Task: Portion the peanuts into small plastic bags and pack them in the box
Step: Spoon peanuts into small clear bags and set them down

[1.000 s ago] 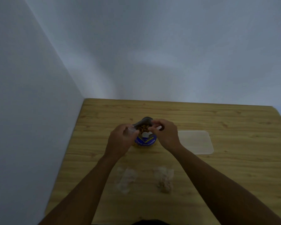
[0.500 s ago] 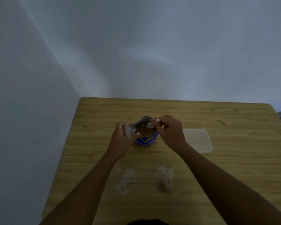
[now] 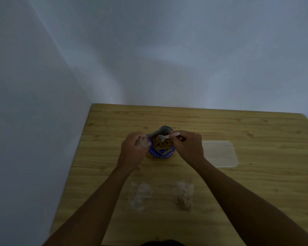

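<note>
Peanut pack: blue and open, in the middle of the table, peanuts showing.
Left hand: at 9 o'clock of the pack, fingers curled tight on a little clear bag.
Right hand: at 3 o'clock, fingers pinching a white spoon over the peanuts.
Box: clear, farther out at 3 o'clock.
Filled bag: 5 o'clock, lying flat.
Crumpled clear bag: 7 o'clock.

A light-grained yellow wooden table fills the corner; plain grey-white walls stand at twelve and nine o'clock, dimly lit.
</note>
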